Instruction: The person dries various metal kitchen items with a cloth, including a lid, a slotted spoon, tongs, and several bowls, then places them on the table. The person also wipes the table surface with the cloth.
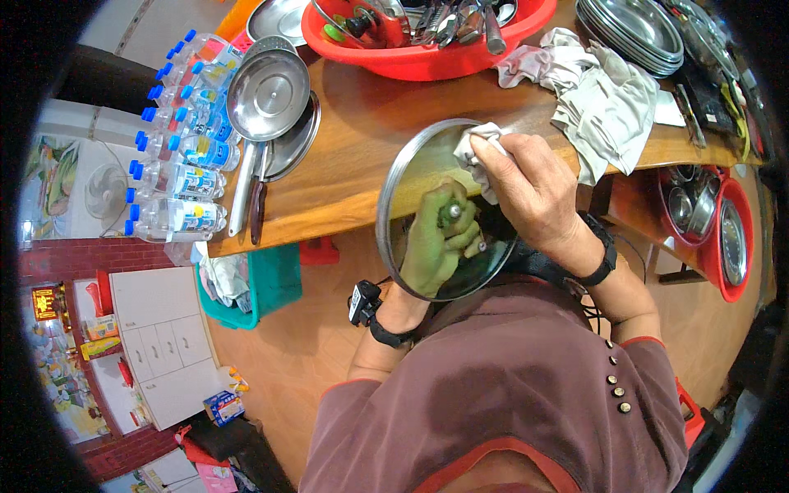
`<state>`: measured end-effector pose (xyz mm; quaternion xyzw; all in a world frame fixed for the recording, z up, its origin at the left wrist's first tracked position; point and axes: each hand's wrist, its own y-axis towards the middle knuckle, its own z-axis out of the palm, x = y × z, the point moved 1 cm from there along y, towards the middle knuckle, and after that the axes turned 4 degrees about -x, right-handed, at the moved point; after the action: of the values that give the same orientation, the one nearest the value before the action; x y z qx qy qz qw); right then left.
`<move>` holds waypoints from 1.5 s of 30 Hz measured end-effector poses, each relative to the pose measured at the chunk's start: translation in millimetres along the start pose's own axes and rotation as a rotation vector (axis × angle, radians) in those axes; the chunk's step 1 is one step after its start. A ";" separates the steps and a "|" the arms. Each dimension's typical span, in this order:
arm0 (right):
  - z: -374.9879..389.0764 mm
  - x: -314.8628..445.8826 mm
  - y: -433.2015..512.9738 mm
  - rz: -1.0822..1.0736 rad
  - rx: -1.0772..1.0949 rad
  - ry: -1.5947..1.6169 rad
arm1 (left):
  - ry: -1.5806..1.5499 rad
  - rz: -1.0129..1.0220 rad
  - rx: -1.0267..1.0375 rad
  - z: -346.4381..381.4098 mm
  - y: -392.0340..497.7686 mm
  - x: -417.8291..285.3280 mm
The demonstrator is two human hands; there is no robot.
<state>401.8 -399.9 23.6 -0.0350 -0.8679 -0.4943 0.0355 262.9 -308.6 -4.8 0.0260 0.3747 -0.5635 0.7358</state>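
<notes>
A round glass pot lid [413,166] with a metal rim is held up in front of me at the table's edge. Seen through the glass, my left hand [441,246] grips the knob on the lid's far side. My right hand [536,191] pinches a white cloth [484,154] against the lid's upper right rim. Further back on the table, more crumpled white cloths [607,105] lie to the right of the lid. To the left, a steel frying pan [271,95] rests partly over another round metal lid [302,145].
A red plastic basin [407,68] of utensils stands on the wooden table [345,117]. Plastic bottles [191,182] line the table's left side; stacked steel plates [635,37] stand back right. Below are a teal bin [277,283] with cloths and a red basin [743,246] of metalware.
</notes>
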 end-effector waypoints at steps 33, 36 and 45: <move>-22.5 -11.6 11.5 0.390 0.031 0.328 | 0.312 0.279 0.011 8.8 -6.4 -2.4; -10.5 -7.8 -6.6 0.342 0.017 0.233 | 0.181 0.243 -0.038 4.3 -5.8 -5.4; -11.3 55.0 -34.8 0.235 0.240 0.794 | 0.014 0.429 -0.353 -15.5 -0.5 -1.5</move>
<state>344.1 -425.9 4.8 0.0635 -0.8283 -0.3576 0.4266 254.2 -300.5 -14.9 -0.0197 0.4581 -0.3206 0.8288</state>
